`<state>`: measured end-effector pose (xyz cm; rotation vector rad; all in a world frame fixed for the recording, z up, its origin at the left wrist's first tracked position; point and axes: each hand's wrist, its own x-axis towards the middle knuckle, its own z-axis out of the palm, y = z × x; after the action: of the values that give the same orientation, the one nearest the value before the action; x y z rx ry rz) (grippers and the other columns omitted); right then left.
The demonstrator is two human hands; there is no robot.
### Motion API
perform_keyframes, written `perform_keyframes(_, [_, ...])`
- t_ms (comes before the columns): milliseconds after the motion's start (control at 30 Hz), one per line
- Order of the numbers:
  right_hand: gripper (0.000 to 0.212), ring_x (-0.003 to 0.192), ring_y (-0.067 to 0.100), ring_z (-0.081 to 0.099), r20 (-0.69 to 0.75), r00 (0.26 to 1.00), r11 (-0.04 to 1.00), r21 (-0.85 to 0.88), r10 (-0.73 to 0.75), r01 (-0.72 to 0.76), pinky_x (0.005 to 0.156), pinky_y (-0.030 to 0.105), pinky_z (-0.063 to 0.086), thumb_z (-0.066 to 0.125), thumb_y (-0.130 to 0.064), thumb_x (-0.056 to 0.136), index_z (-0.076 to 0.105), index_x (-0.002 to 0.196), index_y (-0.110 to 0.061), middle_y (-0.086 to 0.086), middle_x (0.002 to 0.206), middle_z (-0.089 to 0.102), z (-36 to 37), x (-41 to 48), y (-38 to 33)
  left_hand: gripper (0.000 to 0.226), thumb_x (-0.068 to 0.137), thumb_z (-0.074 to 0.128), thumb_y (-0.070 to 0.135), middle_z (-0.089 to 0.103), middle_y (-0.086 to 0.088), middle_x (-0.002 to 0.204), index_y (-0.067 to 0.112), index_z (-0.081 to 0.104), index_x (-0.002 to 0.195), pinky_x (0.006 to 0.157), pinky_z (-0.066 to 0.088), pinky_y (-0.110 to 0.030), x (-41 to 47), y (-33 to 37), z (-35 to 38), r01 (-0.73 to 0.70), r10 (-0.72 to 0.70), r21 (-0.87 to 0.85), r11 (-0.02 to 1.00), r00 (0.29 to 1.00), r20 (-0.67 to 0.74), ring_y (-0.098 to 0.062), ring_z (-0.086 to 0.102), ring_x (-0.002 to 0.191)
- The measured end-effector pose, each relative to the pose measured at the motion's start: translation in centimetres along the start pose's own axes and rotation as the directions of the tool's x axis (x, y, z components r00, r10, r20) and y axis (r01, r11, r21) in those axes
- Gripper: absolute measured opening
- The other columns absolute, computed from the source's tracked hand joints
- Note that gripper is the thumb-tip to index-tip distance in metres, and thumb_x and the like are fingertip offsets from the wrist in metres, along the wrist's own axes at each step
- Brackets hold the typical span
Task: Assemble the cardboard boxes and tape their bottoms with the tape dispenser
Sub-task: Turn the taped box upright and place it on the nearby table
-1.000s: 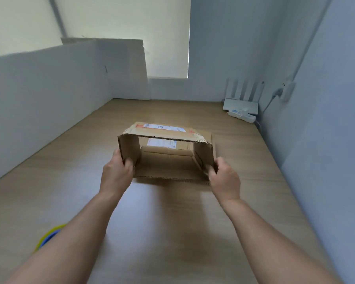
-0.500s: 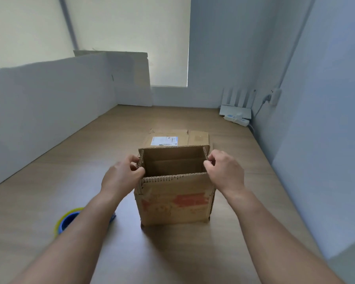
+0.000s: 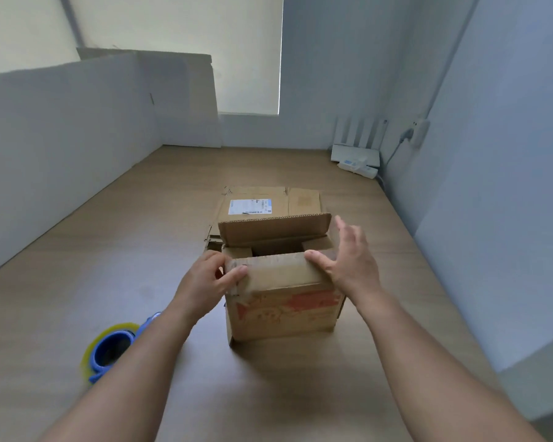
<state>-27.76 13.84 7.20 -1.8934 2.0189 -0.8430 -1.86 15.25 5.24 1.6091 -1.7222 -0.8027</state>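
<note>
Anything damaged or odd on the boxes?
The upright box shows old tape remnants at the near flap's left corner, by the left hand, and scuffed red print in front. Behind, the flattened box has a ragged left edge.

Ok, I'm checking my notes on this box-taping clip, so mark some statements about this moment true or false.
1. The tape dispenser lies on the table, touched by neither hand. True.
2. The far flap of the box is folded flat. False: it stands up.
3. The right hand has straight fingers, thumb on the near flap. True.
4. The flattened cardboard behind the box bears no label. False: it carries a white label.
</note>
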Motion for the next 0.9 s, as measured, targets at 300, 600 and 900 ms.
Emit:
perform_keyframes(300, [0.047,0.119,0.019,0.038,0.078,0.994,0.994,-0.061,-0.082,0.087,0.1,0.034,0.039,0.063,-0.041,0.085,0.056,0.128,-0.025,-0.002,0.118,0.044,-0.1,2.9,-0.3,0.09,0.089,0.064,0.031,0.018,0.013,0.133,0.038,-0.001,0.151,0.098,0.046,-0.038,1.5,-0.9,0.2,0.071,-0.071,-0.112,0.991,0.997,0.001,-0.014,0.047,0.111])
perform_keyframes(600, [0.035,0.123,0.014,0.048,0.11,0.994,0.974,0.227,-0.004,-0.021,0.094,0.02,0.035,0.046,-0.034,0.098,0.053,0.133,-0.031,-0.004,0.135,0.053,1.9,-0.6,2.9,0.046,0.097,0.047,0.04,0.042,0.003,0.144,0.045,0.031,0.141,0.088,0.052,-0.035,1.5,-2.1,1.2,0.147,-0.127,-0.232,0.961,0.987,0.101,-0.019,0.054,0.118])
perform_keyframes(900, [0.037,0.126,0.012,0.047,0.113,0.993,0.948,0.311,0.042,-0.075,0.097,0.018,0.034,0.047,-0.038,0.098,0.054,0.133,-0.03,-0.007,0.137,0.054,3.2,-0.8,2.0,0.04,0.097,0.045,0.042,0.055,0.002,0.132,0.044,0.04,0.137,0.09,0.051,-0.041,2.4,-2.5,0.5,0.171,-0.178,-0.152,0.973,0.984,-0.029,-0.02,0.056,0.11])
